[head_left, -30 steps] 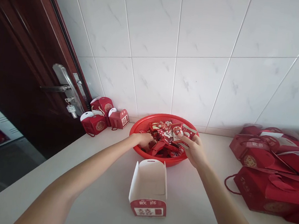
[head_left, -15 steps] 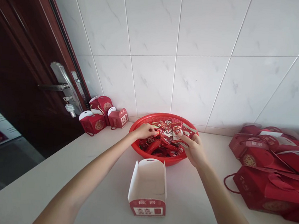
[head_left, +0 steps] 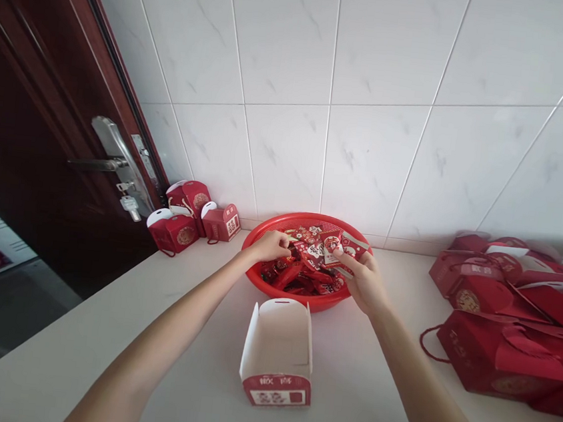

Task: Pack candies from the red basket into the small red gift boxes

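A red plastic basket (head_left: 322,304) full of red-wrapped candies (head_left: 295,276) stands by the wall. Over its left side, my left hand (head_left: 272,245) is closed, fingertips pinched together; whatever they hold is too small to make out. My right hand (head_left: 365,280) reaches over the right side and grips red printed candy packets (head_left: 340,249) between thumb and fingers. Nearer to me, between my forearms, an open red-and-white gift box (head_left: 279,352) sits with its flaps raised and its white inside showing.
Several finished red gift boxes (head_left: 179,230) stand at the left by the door (head_left: 70,115), which has keys in its lock. More red boxes with cord handles (head_left: 502,355) are heaped on the right of the white table (head_left: 182,388). A tiled wall (head_left: 288,151) bounds the back.
My left hand has shifted slightly, its fingers drawn in closer above the candies. The right hand keeps its grip on the packets. The view has moved a little.
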Tool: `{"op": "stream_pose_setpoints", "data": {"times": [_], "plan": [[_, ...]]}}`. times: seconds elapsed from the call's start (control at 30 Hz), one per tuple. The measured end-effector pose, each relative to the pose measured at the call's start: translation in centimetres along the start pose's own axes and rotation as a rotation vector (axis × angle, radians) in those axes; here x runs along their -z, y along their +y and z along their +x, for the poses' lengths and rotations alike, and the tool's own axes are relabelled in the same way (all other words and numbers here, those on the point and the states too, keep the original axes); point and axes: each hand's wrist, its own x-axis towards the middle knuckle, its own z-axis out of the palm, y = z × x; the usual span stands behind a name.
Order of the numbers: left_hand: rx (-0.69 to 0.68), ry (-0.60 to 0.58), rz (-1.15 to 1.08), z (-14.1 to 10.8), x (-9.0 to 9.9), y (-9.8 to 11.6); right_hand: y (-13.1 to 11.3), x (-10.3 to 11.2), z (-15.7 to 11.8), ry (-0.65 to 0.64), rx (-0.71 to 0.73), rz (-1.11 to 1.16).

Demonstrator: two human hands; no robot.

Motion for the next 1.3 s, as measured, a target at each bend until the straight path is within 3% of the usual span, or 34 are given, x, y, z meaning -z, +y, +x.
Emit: {"op": "stream_pose_setpoints", "data": {"times": [0.7, 1.0, 1.13, 1.3], "plan": [[0.093, -0.296, 0.308, -0.3, 0.2, -0.1, -0.1, -0.1, 0.0, -0.021, 0.007, 0.006], [0.226, -0.517, 0.482, -0.2, 0.3, -0.8, -0.2, -0.1, -0.1, -0.004, 0.005, -0.007], [0.234, -0.503, 0.491, 0.0, 0.3, -1.5, -0.2, -0.2, -0.1, -0.008, 0.007, -0.018], [0.155, -0.35, 0.356, 0.1, 0.2, -1.8, -0.2, -0.1, 0.0, -0.003, 0.001, -0.015]]}}
